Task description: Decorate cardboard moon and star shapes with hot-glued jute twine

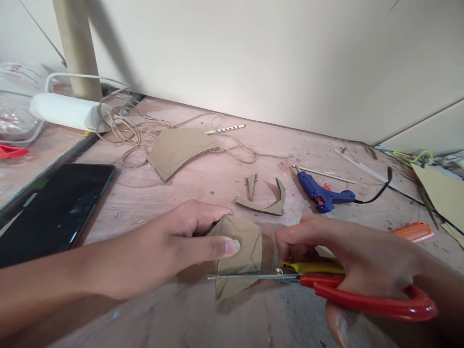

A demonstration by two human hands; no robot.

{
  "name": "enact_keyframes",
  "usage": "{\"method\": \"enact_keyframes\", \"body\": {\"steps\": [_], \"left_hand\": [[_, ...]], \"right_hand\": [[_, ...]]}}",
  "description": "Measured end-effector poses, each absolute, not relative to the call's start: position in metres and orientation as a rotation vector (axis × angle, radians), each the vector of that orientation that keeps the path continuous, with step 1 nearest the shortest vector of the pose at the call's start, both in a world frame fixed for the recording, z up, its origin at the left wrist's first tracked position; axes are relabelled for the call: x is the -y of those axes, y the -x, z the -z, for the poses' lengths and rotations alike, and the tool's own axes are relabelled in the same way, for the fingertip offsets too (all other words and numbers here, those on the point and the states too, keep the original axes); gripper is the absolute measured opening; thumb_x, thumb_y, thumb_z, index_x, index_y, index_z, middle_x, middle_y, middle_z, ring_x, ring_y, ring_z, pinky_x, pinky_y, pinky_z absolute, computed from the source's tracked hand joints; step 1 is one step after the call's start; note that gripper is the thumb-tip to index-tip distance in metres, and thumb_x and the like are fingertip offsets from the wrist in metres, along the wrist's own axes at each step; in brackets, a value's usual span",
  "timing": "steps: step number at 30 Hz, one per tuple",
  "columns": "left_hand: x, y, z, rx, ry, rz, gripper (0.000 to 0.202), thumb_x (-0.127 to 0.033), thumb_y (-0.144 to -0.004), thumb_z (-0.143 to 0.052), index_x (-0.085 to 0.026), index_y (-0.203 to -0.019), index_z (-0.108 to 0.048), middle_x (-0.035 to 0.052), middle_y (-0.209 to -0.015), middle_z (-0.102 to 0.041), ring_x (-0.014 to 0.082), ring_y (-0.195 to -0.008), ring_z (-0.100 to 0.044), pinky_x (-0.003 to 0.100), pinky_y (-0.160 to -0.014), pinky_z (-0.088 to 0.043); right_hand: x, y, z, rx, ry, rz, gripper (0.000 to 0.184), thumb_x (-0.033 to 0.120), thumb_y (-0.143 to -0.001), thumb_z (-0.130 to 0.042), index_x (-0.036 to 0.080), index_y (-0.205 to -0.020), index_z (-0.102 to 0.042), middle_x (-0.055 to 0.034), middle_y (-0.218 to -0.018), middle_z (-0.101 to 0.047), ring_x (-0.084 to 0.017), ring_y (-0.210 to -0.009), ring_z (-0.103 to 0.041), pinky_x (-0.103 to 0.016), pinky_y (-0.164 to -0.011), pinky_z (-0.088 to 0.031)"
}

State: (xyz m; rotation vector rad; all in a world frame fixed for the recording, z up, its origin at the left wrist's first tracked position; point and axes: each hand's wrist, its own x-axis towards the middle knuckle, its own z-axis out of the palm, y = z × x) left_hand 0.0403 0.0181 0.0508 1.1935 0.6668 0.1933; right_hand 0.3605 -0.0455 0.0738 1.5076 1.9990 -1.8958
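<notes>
My left hand point(203, 232) pinches a small piece of cardboard point(241, 251) with pencil lines on it, the thumb lying on top. In my right hand point(355, 256) is a pair of scissors point(369, 297) with red and yellow handles. Their blades reach leftward across the lower part of the cardboard, which lies between or against them. Just beyond my hands rest thin curved cardboard offcuts point(266, 205). Farther back a larger cut cardboard piece point(181, 147) lies flat, with a patterned pencil point(228, 129) behind it.
A blue glue gun point(322, 191) lies at right, near a thin stick point(326, 174) and an orange cutter point(415, 232). Loose twine point(126, 130) spreads at back left beside a white roll point(65, 112). A dark phone point(61, 208) lies at left. A pale wall point(271, 63) bounds the back.
</notes>
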Motion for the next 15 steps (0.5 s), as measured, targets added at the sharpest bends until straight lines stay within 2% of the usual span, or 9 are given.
{"method": "enact_keyframes", "body": {"steps": [3,5,7,11,15], "left_hand": [[-0.018,-0.041,-0.051,-0.657,-1.245,-0.211,0.019,-0.047,-0.101,-0.098,-0.029,-0.097,-0.094,0.0004,-0.099,-0.089,0.0235,-0.092,-0.077,0.025,-0.078,-0.063],[-0.017,-0.042,-0.052,-0.657,-1.282,-0.232,0.022,-0.05,-0.105,-0.093,-0.03,-0.096,-0.093,0.0001,-0.101,-0.09,0.0252,-0.1,-0.081,0.026,-0.083,-0.065],[-0.016,-0.041,-0.052,-0.672,-1.31,-0.221,0.025,-0.053,-0.107,-0.091,-0.029,-0.098,-0.092,0.0001,-0.105,-0.091,0.0264,-0.107,-0.083,0.026,-0.086,-0.064],[-0.016,-0.04,-0.053,-0.702,-1.352,-0.171,0.029,-0.055,-0.108,-0.087,-0.027,-0.101,-0.09,0.0002,-0.103,-0.087,0.0242,-0.1,-0.078,0.027,-0.083,-0.06],[-0.017,-0.039,-0.054,-0.691,-1.374,-0.131,0.031,-0.055,-0.112,-0.082,-0.026,-0.113,-0.092,0.0015,-0.105,-0.085,0.0238,-0.1,-0.076,0.027,-0.084,-0.061]], "right_hand": [[0.042,-0.357,-0.077,-1.916,-1.494,1.936,0.059,0.056,-0.081,-0.112,0.028,-0.089,-0.061,0.007,-0.077,-0.055,-0.016,-0.073,-0.043,-0.031,-0.064,-0.029],[0.041,-0.353,-0.08,-1.873,-1.474,1.981,0.063,0.058,-0.078,-0.116,0.028,-0.094,-0.063,0.0069,-0.079,-0.057,-0.017,-0.074,-0.046,-0.031,-0.065,-0.032],[0.04,-0.349,-0.083,-1.838,-1.454,2.041,0.058,0.051,-0.08,-0.115,0.028,-0.095,-0.064,0.0063,-0.082,-0.06,-0.018,-0.076,-0.049,-0.031,-0.067,-0.035],[0.04,-0.346,-0.084,-1.743,-1.429,2.111,0.041,0.029,-0.084,-0.103,0.027,-0.096,-0.064,0.0048,-0.088,-0.063,-0.019,-0.081,-0.053,-0.03,-0.07,-0.038],[0.041,-0.351,-0.08,-1.76,-1.457,2.062,0.038,0.025,-0.081,-0.1,0.027,-0.094,-0.064,0.005,-0.088,-0.06,-0.018,-0.081,-0.049,-0.03,-0.07,-0.034]]}}
